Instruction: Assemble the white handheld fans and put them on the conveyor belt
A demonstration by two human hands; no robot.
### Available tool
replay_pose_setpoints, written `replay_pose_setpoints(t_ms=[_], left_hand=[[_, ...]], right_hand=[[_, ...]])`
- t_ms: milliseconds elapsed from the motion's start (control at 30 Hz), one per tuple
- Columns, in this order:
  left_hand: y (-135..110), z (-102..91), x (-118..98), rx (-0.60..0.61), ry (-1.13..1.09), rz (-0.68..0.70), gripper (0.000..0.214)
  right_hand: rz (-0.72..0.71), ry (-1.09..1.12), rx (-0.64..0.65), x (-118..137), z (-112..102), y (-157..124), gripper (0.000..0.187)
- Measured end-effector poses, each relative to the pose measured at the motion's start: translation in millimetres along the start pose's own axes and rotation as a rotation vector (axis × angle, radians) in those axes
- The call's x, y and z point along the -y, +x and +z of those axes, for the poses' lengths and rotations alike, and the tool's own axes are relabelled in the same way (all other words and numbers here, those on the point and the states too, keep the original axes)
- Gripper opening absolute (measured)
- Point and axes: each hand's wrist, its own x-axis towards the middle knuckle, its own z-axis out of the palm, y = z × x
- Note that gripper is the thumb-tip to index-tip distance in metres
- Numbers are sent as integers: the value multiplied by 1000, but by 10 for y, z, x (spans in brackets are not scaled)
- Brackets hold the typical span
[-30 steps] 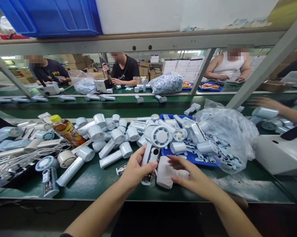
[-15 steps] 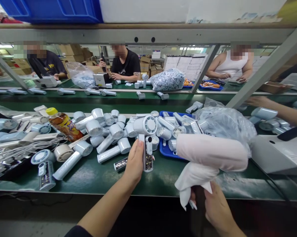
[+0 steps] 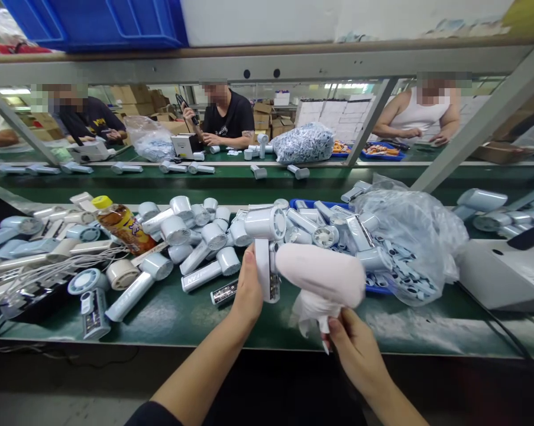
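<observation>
My left hand (image 3: pixel 248 293) is wrapped round the handle of a pale blue handheld fan (image 3: pixel 263 223), held upright above the bench. The fan's handle is uncovered on one side, and part of a circuit board shows there. My right hand (image 3: pixel 358 343) grips the lower end of a hair-dryer-shaped tool (image 3: pixel 322 273) wrapped in white cloth. Its rounded barrel points left and sits close to the fan's handle, covering part of it; I cannot tell if they touch. Behind my left hand lies another open fan handle (image 3: pixel 225 292).
Piled fans (image 3: pixel 204 236) cover the bench's far side. A drink bottle (image 3: pixel 125 225) leans among fans and white cables at left. A blue tray (image 3: pixel 377 290), a plastic bag of small parts (image 3: pixel 415 260) and a grey machine (image 3: pixel 506 275) stand right. Co-workers sit beyond the conveyor (image 3: pixel 182 192).
The wrapped tool in my right hand has moved left, up to the fan's handle. My left hand still holds the fan in nearly the same place. The view has shifted slightly.
</observation>
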Motion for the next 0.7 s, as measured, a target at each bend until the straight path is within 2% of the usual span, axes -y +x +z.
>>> replay_pose_setpoints(t_ms=[133,300,467,600,700], left_hand=[[45,-47,-12,55,-87,-95,35],[62,-89,-32,190,-189,-170,30],[87,-88,-34,280,-315,-204,40],[153,-43,-53,293,-162,-244,40],[242,11,-46,306,-24,-220,40]], right_hand=[[-75,62,-106,-8,-196,-37,42],[-135,-424,-77,-125,-498,-17,34],[-280,-710,16,-277,-632,1,29],[-460,-965,20,-455,-719,10,30],[-571,-1059,18,-611,-733,53,28]])
